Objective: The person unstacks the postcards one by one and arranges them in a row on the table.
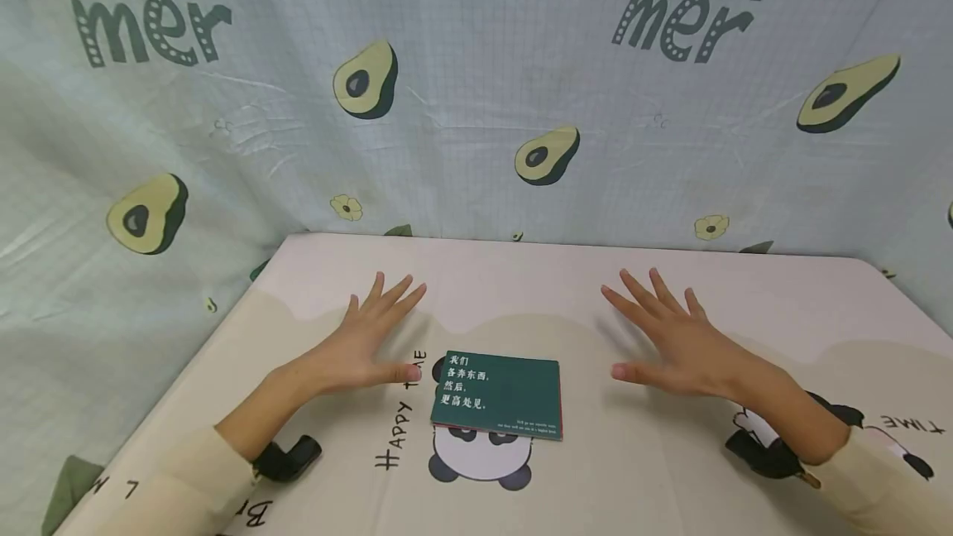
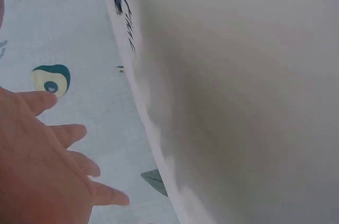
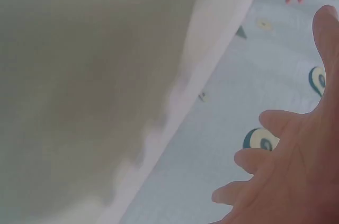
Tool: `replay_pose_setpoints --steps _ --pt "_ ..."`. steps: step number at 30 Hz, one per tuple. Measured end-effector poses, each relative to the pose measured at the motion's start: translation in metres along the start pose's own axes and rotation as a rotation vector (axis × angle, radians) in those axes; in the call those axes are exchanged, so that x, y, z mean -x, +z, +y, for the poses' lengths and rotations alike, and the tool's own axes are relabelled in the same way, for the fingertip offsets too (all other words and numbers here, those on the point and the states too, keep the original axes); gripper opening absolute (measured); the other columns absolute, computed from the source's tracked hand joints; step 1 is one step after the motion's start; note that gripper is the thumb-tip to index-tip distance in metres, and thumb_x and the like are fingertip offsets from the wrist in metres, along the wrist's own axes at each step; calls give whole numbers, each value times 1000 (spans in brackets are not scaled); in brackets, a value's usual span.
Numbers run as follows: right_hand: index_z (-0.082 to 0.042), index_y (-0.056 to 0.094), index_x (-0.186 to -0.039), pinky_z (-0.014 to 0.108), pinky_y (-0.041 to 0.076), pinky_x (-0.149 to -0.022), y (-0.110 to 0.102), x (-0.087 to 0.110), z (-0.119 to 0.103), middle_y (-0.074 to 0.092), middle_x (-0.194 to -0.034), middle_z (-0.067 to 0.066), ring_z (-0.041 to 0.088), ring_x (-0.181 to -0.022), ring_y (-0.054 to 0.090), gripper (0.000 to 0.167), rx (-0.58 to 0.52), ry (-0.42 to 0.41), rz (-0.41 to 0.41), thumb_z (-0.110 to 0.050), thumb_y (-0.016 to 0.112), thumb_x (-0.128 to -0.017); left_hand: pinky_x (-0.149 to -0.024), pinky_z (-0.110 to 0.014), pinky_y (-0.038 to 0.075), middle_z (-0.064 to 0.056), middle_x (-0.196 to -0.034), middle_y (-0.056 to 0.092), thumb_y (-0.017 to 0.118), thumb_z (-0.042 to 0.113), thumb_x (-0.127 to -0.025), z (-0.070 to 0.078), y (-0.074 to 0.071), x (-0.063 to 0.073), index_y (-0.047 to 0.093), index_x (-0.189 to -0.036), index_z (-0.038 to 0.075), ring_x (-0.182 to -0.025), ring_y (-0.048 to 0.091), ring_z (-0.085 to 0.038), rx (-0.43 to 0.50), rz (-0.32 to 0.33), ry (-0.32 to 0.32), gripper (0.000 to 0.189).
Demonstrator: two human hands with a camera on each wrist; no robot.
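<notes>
A person's bare left hand (image 1: 365, 346) and bare right hand (image 1: 673, 346) spread on either side of a flat, dark green rectangular card with white lettering (image 1: 506, 387).
In the head view, the card lies at the lower centre of the frame on a pale pink and beige tabletop (image 1: 536, 288), a thin red edge showing at its right, partly covering a black-and-white printed panda (image 1: 480, 457). The left hand, left of centre, has its fingers straight and apart, thumb near the card but not touching; the right hand, right of centre, is likewise splayed and holds nothing. Behind hangs a pale blue-grey curtain with avocado prints (image 1: 462, 48).
</notes>
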State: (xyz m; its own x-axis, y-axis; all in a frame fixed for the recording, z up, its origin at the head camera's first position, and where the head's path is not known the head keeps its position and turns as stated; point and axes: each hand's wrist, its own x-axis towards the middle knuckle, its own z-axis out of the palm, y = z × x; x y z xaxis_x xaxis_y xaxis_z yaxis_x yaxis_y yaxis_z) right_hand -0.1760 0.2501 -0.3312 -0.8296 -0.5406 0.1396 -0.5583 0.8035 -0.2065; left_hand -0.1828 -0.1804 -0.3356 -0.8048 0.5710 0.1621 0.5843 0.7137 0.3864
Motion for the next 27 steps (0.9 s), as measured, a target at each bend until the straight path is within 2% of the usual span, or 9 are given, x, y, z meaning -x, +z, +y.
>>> replay_pose_setpoints --steps 4,8,11,14,19,23,27 --pt "-30 17 -154 72 0 -102 3 -1 -8 4 -160 2 36 -143 -6 89 -35 -23 1 -58 64 -83 -108 -65 3 -12 -158 12 73 46 -78 8 4 3 19 -153 12 -143 -6 -39 88 -15 -5 99" --pt "-32 18 -153 71 6 -104 7 -3 -17 8 -160 1 36 -144 -2 87 -79 -51 8 -55 65 -83 -110 -60 13 -3 -160 8 74 48 -77 17 6 5 16 -154 18 -145 -4 -29 223 -51 -48 101" --pt "-32 20 -153 69 11 -104 11 -5 -24 11 -159 -1 35 -144 2 86 -114 -61 10 -54 65 -83 -109 -60 18 -1 -160 7 76 46 -77 22 8 5 16 -154 22 -145 0 -26 305 -70 -74 101" --pt "-33 21 -153 69 15 -104 14 -6 -32 12 -159 -3 32 -144 4 84 -176 -58 -4 -52 65 -84 -109 -60 20 -5 -159 10 78 44 -75 25 11 5 20 -153 23 -145 8 -28 346 -81 -91 100" --pt "-32 24 -152 71 24 -99 20 -7 -46 19 -158 0 34 -143 11 81 -287 -42 -41 -52 65 -85 -107 -61 22 -9 -158 17 82 43 -71 23 20 3 30 -151 21 -143 16 -32 402 -114 -98 97" --pt "-27 29 -151 65 28 -102 24 -7 -56 23 -156 2 32 -142 17 81 -347 -29 -70 -56 64 -84 -108 -59 21 -8 -156 22 85 40 -68 21 27 4 33 -149 20 -142 17 -31 450 -130 -91 99" --pt "-23 34 -149 59 29 -104 29 -9 -62 27 -154 3 28 -141 23 81 -420 -49 -79 -56 67 -83 -110 -57 20 -9 -155 24 86 39 -67 20 32 5 35 -149 18 -142 18 -31 472 -137 -88 99"
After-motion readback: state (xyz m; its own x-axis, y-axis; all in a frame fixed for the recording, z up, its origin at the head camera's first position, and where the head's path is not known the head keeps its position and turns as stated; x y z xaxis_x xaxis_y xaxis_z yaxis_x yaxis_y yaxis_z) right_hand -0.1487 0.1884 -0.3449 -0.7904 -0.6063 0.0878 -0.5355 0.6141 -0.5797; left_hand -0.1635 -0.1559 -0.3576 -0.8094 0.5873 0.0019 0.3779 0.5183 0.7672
